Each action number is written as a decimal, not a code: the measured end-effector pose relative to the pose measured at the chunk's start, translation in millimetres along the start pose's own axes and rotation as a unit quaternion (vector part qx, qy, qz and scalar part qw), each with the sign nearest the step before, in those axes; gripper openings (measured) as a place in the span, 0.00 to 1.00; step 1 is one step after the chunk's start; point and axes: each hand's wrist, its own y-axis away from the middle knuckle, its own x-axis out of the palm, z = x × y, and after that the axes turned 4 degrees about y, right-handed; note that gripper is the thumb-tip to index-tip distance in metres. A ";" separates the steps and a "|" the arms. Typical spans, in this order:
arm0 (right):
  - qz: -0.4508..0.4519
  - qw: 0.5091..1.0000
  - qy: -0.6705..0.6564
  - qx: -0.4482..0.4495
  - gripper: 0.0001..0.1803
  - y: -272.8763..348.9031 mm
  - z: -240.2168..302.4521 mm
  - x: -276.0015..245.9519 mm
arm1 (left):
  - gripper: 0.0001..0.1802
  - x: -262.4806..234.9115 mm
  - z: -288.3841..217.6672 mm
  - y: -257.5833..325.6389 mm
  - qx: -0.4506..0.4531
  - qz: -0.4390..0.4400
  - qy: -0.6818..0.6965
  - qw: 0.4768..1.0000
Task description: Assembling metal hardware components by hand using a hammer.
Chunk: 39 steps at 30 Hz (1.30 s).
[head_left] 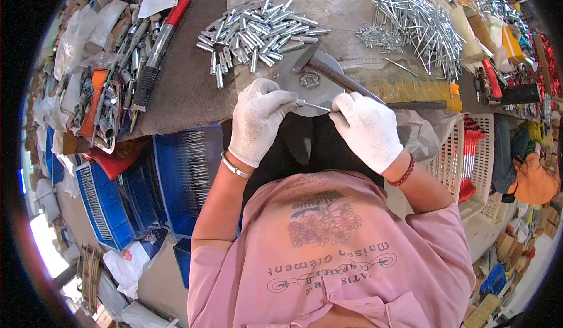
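Observation:
Both of my hands wear white knit gloves and meet over the table's near edge. My left hand [261, 117] is closed on the thicker left end of a thin metal rod [316, 107]; whether that end is a separate sleeve I cannot tell. My right hand [366, 129] pinches the rod's other end between thumb and fingers. Just beyond the rod is a round grey metal plate [285, 80] with a small rough ring in its middle. A hammer [343, 81] lies slantwise across the plate, its head toward the far left, its handle reaching behind my right hand.
Beyond my left hand lies a heap of short metal tubes [252, 34]. Thin metal rods [413, 26] and smaller pins [380, 39] are piled at the far right. Tools crowd a tray [105, 143] at left. Blue bins [185, 175] and a white crate [487, 158] stand below the table.

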 end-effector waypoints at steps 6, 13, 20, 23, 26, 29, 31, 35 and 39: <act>0.166 0.937 -0.292 0.091 0.07 10.8 9.6 9.8 | 0.21 14.9 -23.1 28.7 -0.101 -0.109 0.005 0.989; 0.267 0.807 -0.474 0.231 0.09 11.7 34.1 12.9 | 0.31 15.5 -34.0 39.3 -0.353 -0.059 0.261 0.896; 0.255 0.841 -0.447 0.167 0.15 5.7 56.7 17.4 | 0.33 -23.5 -47.2 46.4 -0.382 -0.110 0.357 0.845; 0.192 0.868 -0.446 0.100 0.23 -2.3 39.8 12.2 | 0.32 -47.5 -30.4 71.6 -0.380 -0.203 0.373 0.822; 0.126 0.869 -0.455 0.150 0.23 -14.8 17.9 6.7 | 0.31 -73.7 6.3 122.9 -0.434 -0.291 0.249 0.816; 0.129 0.828 -0.510 0.195 0.22 -19.5 5.8 14.1 | 0.32 -76.8 79.1 212.4 -0.455 -0.418 0.100 0.780; 0.140 0.817 -0.519 0.210 0.20 -21.0 8.6 17.9 | 0.28 -75.3 131.2 281.6 -0.541 -0.462 0.060 0.701; 0.149 0.812 -0.527 0.203 0.18 -25.8 8.0 18.9 | 0.27 -69.3 197.8 405.6 -0.609 -0.497 -0.038 0.617; 0.167 0.805 -0.532 0.204 0.18 -30.6 6.0 22.8 | 0.24 -89.0 236.5 479.3 -0.657 -0.407 -0.170 0.611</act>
